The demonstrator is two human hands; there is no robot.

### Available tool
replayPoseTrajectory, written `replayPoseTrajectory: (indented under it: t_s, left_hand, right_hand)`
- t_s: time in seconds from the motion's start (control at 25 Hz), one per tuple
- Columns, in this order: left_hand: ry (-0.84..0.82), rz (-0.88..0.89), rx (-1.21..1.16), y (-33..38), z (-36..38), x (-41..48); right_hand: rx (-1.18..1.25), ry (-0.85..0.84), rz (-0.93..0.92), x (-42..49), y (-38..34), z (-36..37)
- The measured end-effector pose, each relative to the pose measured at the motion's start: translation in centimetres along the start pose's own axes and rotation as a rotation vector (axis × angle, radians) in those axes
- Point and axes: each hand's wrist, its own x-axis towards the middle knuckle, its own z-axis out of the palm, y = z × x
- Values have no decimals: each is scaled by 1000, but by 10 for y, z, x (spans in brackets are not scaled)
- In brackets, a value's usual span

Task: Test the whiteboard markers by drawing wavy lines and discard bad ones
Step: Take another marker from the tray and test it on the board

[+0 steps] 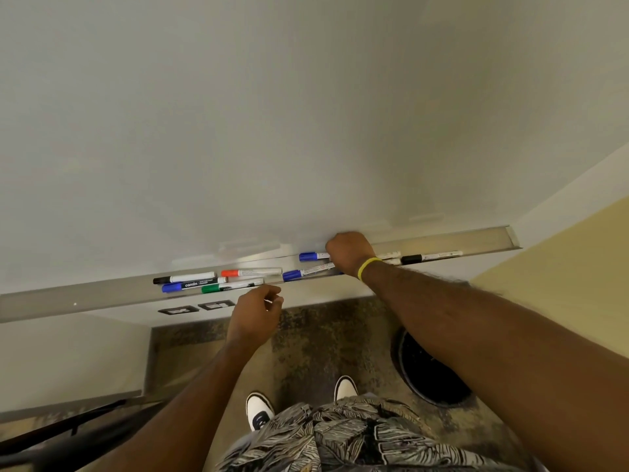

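Observation:
A blank whiteboard [272, 114] fills the upper view, with a metal tray [85, 296] along its bottom edge. Several markers lie in the tray: a black-capped one [183, 278], a blue Camlin one [190, 285], a green one [231, 286], a red one [250, 272], two blue-capped ones [311, 256] [306, 273] and a black one [430, 257] at the right. My right hand [349, 253] reaches into the tray, fingers curled down over the upper blue-capped marker's barrel; the fingertips are hidden. My left hand [255, 311] hovers just below the tray, loosely curled, holding nothing.
A round black bin [430, 369] stands on the speckled floor under my right forearm. Two wall sockets [197, 307] sit below the tray. My white shoes [258, 408] are near the wall. A yellow wall [561, 267] lies to the right.

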Motion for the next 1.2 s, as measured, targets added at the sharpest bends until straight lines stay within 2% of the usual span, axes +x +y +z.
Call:
replayPoseTrajectory:
  t_s: [0.16, 0.32, 0.48, 0.56, 0.72, 0.92, 1.0, 1.2]
  left_hand:
    - [11, -2, -10, -5, -4, -2]
    - [68, 9, -102, 2, -9, 2]
    - [121, -144, -623, 25, -13, 7]
    - [110, -122, -717, 33, -14, 4]
    - [89, -83, -660, 34, -12, -11]
    - [-29, -35, -602, 34, -1, -31]
    - [-30, -52, -628, 33, -1, -34]
    - [-4, -31, -565, 38, -4, -35]
  right_hand:
    - [-14, 27, -45, -3, 2, -1]
    - [75, 165, -60, -15, -6, -18]
    - [311, 322, -42, -50, -40, -23]
    - [444, 340, -16, -69, -59, -18]
    - [691, 353, 98, -99, -87, -1]
    - [1178, 282, 114, -118, -107, 13]
    - [1175, 299, 146, -124, -116, 16]
    - [993, 387, 245, -132, -124, 15]
